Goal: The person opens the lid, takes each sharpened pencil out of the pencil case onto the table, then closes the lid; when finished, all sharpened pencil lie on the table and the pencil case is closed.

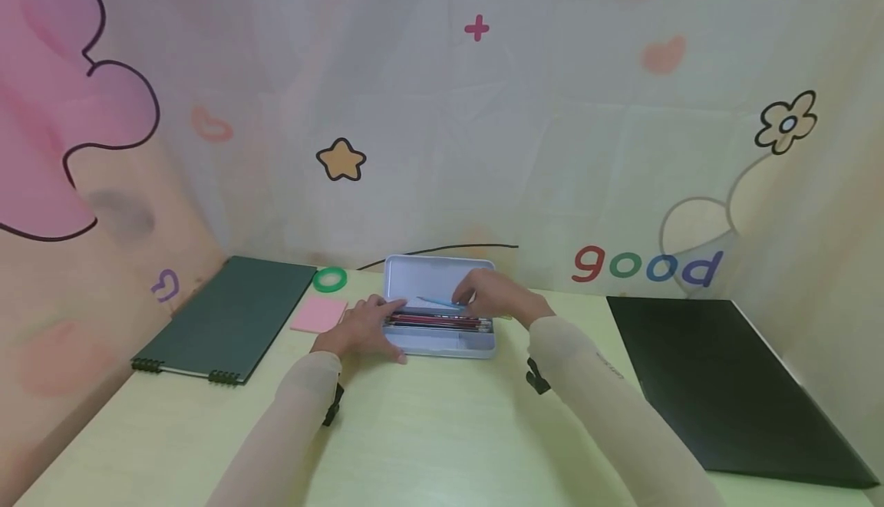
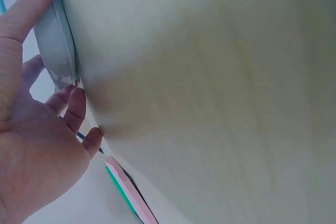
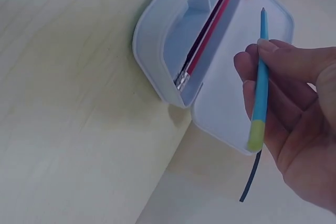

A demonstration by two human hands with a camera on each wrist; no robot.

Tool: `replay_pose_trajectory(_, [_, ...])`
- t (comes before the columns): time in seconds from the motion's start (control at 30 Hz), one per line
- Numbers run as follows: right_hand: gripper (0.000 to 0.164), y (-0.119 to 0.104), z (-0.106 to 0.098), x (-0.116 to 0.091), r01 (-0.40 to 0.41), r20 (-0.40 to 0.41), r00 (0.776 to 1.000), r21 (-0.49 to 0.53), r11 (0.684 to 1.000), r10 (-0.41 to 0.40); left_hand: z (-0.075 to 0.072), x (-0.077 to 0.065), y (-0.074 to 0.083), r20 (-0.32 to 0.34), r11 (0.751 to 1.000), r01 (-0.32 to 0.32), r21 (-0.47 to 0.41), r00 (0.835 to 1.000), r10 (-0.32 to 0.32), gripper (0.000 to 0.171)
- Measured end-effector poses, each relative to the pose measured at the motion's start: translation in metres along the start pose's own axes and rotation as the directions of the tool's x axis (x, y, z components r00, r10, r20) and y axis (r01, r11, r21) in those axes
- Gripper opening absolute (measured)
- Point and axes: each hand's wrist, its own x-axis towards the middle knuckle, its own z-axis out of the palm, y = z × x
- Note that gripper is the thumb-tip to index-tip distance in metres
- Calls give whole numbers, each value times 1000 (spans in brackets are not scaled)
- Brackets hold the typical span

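Observation:
A pale blue pencil case (image 1: 440, 352) stands with its lid (image 1: 435, 271) raised at the back of the table. Red and dark pencils (image 3: 211, 30) lie lengthwise inside it. My left hand (image 1: 364, 327) holds the case's left end, thumb at the front side and fingers around the end, as the left wrist view shows. Over the case's right half, my right hand (image 1: 499, 294) pinches a light blue pencil (image 3: 261, 90) between thumb and fingers. The pencil has a yellow-green end and a dark tip pointing away from the palm, toward the left hand.
Left of the case lie a pink sticky-note pad (image 1: 319, 315), a green tape roll (image 1: 330, 280) and a dark green spiral-bound pad (image 1: 228, 319). A black flat board or folder (image 1: 732, 384) lies on the right. A printed curtain (image 1: 442, 146) hangs directly behind the table.

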Motion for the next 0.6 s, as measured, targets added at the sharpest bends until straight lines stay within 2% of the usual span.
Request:
replay_pose_trajectory(0.23, [26, 14, -9, -13, -23, 10, 1000, 80, 997, 22, 1, -1, -1, 1, 1000, -3, -10, 1000, 3, 104])
replay_pose_trajectory(0.6, [25, 52, -22, -45, -54, 16, 998, 110, 992, 53, 0, 1, -2, 13, 1000, 6, -8, 1000, -6, 104])
